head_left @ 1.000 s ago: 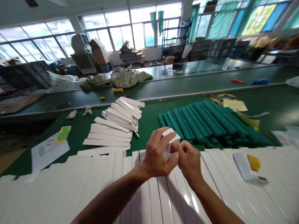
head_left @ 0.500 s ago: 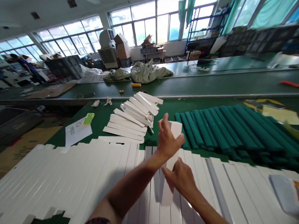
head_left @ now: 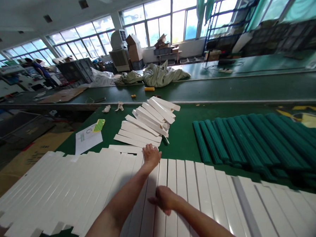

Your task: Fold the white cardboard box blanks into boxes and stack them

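Note:
Long, narrow white cartons lie side by side in a wide row before me. My left hand [head_left: 151,157] is at the far end of one white carton [head_left: 151,183], its thumb and fingers spread across the carton's width. Nearer to me, my right hand [head_left: 164,198] hovers low over or touches the same part of the row. Its thumb points left, apart from the bent fingers, and nothing shows in its grasp. Beyond my left hand, loose white cardboard pieces [head_left: 140,131] are fanned out on the green table [head_left: 182,134].
Ribbed dark green rolls [head_left: 241,137] are heaped at right. A paper sheet [head_left: 89,139] with a yellow-green card [head_left: 99,125] lies at left. Behind stands a long green bench [head_left: 215,84] with a crumpled grey cover [head_left: 164,75] and a yellow roll [head_left: 149,89].
Both hands held a white carton raised above the row; now it is down among the others. My hands have moved left and lower, and the view has shifted a little.

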A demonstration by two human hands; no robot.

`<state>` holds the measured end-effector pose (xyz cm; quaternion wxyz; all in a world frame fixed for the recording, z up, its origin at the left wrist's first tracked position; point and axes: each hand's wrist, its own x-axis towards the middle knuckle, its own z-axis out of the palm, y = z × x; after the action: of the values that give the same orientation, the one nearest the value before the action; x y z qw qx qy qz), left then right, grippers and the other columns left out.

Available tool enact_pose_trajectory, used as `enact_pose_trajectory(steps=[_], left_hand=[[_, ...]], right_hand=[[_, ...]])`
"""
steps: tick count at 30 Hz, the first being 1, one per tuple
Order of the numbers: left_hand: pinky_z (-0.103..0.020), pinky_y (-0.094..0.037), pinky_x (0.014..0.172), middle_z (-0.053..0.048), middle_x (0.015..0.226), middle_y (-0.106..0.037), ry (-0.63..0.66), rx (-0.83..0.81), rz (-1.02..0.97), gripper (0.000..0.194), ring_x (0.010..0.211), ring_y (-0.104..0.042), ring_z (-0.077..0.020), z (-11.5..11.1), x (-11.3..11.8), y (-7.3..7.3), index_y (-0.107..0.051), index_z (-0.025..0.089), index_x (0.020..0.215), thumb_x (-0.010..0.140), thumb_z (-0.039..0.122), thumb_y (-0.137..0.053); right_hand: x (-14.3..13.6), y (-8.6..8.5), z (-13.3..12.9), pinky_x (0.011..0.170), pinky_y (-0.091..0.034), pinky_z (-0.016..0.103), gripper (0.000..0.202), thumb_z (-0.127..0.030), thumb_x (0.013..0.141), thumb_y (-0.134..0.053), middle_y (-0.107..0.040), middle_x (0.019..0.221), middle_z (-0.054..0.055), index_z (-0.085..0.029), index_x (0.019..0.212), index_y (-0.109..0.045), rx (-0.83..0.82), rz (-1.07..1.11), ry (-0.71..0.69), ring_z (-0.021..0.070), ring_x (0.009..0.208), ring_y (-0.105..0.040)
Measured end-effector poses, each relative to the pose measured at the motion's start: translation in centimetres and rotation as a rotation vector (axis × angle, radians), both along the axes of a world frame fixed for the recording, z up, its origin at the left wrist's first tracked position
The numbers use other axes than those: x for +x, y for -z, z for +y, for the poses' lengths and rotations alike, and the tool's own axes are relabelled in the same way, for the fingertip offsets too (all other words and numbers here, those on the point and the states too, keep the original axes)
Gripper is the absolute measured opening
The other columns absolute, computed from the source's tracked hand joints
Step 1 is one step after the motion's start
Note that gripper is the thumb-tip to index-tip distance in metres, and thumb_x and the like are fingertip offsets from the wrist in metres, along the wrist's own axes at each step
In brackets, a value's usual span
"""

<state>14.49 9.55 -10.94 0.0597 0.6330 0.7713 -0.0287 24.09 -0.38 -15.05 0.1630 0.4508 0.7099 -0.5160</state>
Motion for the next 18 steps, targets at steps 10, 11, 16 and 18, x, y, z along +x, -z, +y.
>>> enact_pose_trajectory(steps=[10, 11, 16, 18], left_hand=[[-0.044, -0.055, 0.087, -0.01, 0.122, -0.059, 0.001, -0.499, 0.1, 0.036, 0.105, -0.061, -0.0231, 8.6, 1.5, -0.6, -0.056, 0.017, 0.123, 0.092, 0.035, -0.06], [-0.044, -0.055, 0.088, -0.01, 0.123, -0.059, 0.023, -0.495, 0.111, 0.036, 0.105, -0.061, -0.0229, 8.7, 1.3, -1.1, -0.056, 0.016, 0.123, 0.092, 0.036, -0.06], [-0.043, -0.054, 0.089, -0.01, 0.123, -0.059, 0.224, -0.34, 0.142, 0.037, 0.106, -0.061, -0.0225, 9.2, 2.4, -5.7, -0.056, 0.016, 0.123, 0.093, 0.036, -0.059], [-0.043, -0.054, 0.089, -0.011, 0.124, -0.058, 0.338, -0.25, 0.125, 0.038, 0.106, -0.061, -0.0225, 9.2, 4.3, -8.3, -0.055, 0.015, 0.123, 0.092, 0.037, -0.06]], right_hand=[[0.5, 0.2, -0.1, 0.074, -0.052, 0.025, 0.048, -0.045, 0.087, -0.049, -0.069, 0.057, 0.011, -0.015, 0.05, -0.06, 0.15, 0.112, -0.064, 0.0214, 0.072, -0.073], [0.6, 0.2, -0.1, 0.074, -0.052, 0.026, 0.045, -0.044, 0.086, -0.051, -0.07, 0.06, 0.012, -0.015, 0.053, -0.061, 0.173, 0.127, -0.054, 0.0227, 0.076, -0.073], [2.0, 0.7, -0.1, 0.065, -0.05, 0.024, 0.038, -0.044, 0.083, -0.057, -0.068, 0.061, 0.007, -0.017, 0.057, -0.059, 0.156, 0.21, -0.001, 0.0211, 0.074, -0.071], [3.2, 1.0, 0.0, 0.054, -0.048, 0.022, 0.043, -0.048, 0.086, -0.053, -0.059, 0.049, 0.003, -0.017, 0.056, -0.055, 0.024, 0.257, 0.068, 0.0169, 0.057, -0.066]])
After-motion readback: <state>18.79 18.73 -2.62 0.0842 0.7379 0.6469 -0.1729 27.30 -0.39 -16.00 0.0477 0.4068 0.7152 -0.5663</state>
